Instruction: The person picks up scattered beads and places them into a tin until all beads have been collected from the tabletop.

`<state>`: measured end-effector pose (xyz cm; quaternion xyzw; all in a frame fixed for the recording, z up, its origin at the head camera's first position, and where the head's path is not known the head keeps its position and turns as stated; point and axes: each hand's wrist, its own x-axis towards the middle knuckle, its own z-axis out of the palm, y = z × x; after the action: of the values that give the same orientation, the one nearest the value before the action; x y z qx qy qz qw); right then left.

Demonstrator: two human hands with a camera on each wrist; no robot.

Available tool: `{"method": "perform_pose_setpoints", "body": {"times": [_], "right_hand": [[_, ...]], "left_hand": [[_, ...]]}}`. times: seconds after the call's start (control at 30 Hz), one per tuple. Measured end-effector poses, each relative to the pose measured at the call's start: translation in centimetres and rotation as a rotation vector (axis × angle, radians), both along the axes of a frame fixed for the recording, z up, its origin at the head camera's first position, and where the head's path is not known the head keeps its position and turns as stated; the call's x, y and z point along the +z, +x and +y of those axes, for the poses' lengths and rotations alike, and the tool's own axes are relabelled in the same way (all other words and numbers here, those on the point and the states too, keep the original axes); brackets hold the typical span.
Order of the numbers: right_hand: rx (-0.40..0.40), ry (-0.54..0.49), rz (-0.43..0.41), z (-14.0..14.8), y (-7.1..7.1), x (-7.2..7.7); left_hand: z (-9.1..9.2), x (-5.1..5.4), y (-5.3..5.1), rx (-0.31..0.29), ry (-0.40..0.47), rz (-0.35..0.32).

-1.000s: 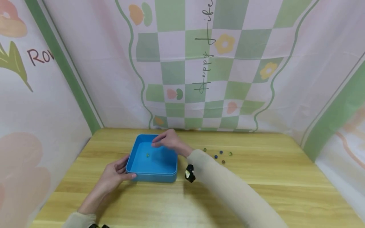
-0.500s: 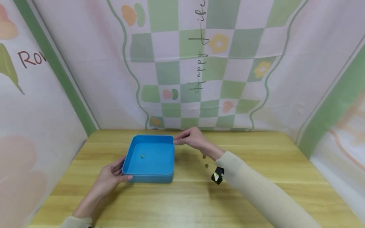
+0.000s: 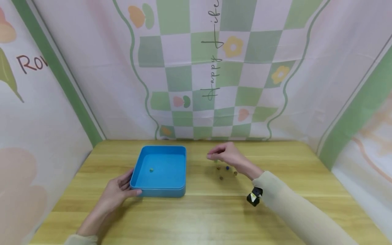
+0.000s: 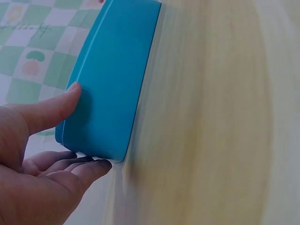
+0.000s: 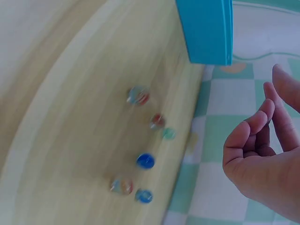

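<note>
In the head view, the left hand [image 3: 114, 194] holds the near left corner of a square blue box [image 3: 157, 192]. Its thumb lies against the front wall of the box [image 4: 110, 79], and the other fingers are at the adjoining side. A single greenish marble [image 3: 151, 170] lies inside on the bottom. To the right, the right hand [image 3: 231, 157] hovers over several loose glass marbles. Between its thumb and forefinger there is a gap, with nothing visible there. A dark blue marble [image 5: 145, 161], a green one [image 5: 168, 134] and a reddish one [image 5: 157, 122] are among them.
Everything stands on a wooden table [image 3: 196, 217]. Behind it hangs a checkered, printed cloth [image 3: 208, 68], close to the table's far edge. A dark device [image 3: 255, 196] sits on the right wrist.
The right hand has moved from over the blue box, past its right rim, to above the loose marbles. The left hand keeps its hold on the corner. The view has shifted slightly.
</note>
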<state>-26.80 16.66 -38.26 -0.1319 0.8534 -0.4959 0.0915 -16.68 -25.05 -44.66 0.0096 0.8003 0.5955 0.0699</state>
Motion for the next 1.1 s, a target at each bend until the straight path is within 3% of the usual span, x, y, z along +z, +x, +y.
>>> {"method": "perform_pose_setpoints", "body": {"times": [0.43, 1.1], "right_hand": [[-0.095, 0.006, -0.053, 3.9, 1.0, -1.4], [-0.116, 0.020, -0.061, 8.2, 2.3, -3.6]], "left_hand": [[0.2, 0.0, -0.1, 0.010, -0.024, -0.005], [0.3, 0.5, 0.1, 0.037, 0.011, -0.021]]}}
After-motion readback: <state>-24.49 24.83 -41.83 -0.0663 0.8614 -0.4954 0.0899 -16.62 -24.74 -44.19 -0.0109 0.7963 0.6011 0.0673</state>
